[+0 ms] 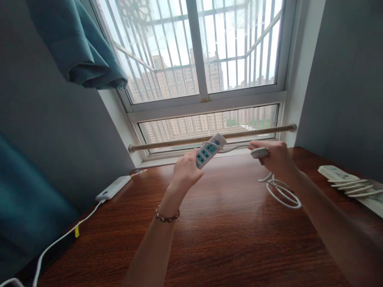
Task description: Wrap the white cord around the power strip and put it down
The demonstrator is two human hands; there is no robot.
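Note:
My left hand [186, 170] is closed round the near end of a white power strip [210, 149] with teal sockets, held up over the wooden table [227, 231]. Its white cable [281, 191] runs from the strip's far end to my right hand [277, 157] and hangs below it in loops onto the table. My right hand is closed on the cable's white plug [259, 152]. A beaded bracelet [166, 217] circles my left wrist.
A white power bank [113, 187] with a cable lies at the table's left edge. Another white power strip [338, 173] with wound cord rests at the right. A wooden rod [179, 141] spans the window sill. Teal curtains [77, 44] hang at the left.

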